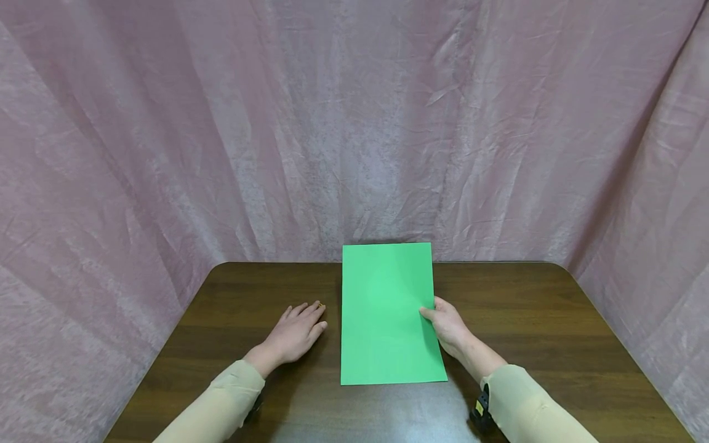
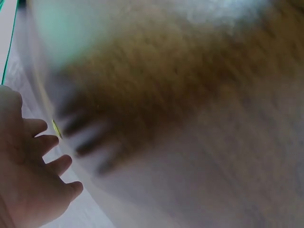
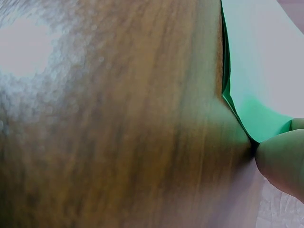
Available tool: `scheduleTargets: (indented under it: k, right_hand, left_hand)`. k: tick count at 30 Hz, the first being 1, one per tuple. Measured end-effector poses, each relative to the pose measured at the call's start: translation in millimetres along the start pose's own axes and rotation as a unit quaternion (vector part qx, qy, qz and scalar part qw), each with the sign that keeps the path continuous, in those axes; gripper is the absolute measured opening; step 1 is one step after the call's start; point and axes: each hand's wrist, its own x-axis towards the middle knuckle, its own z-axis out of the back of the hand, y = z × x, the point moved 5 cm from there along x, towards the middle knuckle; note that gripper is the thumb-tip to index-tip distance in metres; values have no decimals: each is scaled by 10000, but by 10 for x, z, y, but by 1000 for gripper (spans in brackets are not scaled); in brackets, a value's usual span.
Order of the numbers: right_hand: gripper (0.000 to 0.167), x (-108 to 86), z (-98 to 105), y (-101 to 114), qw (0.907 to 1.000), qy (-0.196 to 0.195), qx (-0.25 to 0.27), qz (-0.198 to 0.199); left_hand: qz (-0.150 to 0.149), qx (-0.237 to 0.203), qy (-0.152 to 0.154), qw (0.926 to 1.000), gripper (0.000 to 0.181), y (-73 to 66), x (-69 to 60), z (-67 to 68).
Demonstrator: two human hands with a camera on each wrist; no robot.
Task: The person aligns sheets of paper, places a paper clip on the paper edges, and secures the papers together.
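Observation:
A plain green sheet of paper (image 1: 384,314) stands lengthwise over the middle of the table, its top reaching past the far edge. My right hand (image 1: 451,326) pinches its right edge, with the thumb on the upper face. In the right wrist view the sheet (image 3: 256,71) bends beside the thumb (image 3: 282,159), and its edge looks doubled. To the left of the paper, apart from it, my left hand (image 1: 293,337) is palm down with fingers extended, holding nothing visible. A tiny yellowish spot (image 2: 56,128) shows by its fingertips; what it is, I cannot tell.
The brown wooden table (image 1: 515,307) has rounded far corners and a glossy reflection near the front. Behind and on both sides hangs a pink velvety curtain (image 1: 354,123). A black device (image 1: 482,406) with a yellow mark sits at the right wrist.

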Motion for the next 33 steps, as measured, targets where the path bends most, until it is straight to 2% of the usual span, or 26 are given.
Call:
scheduleTargets:
  k: [5,9,15,23,33]
  right_hand:
    - [45,-7,0,0,10000,-13,9,22]
    - [45,-8,-2,-14,10000,-43,-9,-17]
    - [44,-3,-25,-38,10000,-32,12,-23]
    - [44,5,-27,-36,10000,7,-31,1]
    - [45,3,10,-12,9999,-75,-63,-31]
  left_hand:
    - [137,-235,-113,9996,55,86,54,78]
    - [210,-136,-229,9994,52,155,132,127]
    - [212,88,-253,9994,45,222,234,117]
    - [237,251,-119,9993,44,282,221,77]
    - [272,318,-383,9984,39,315,185,106]
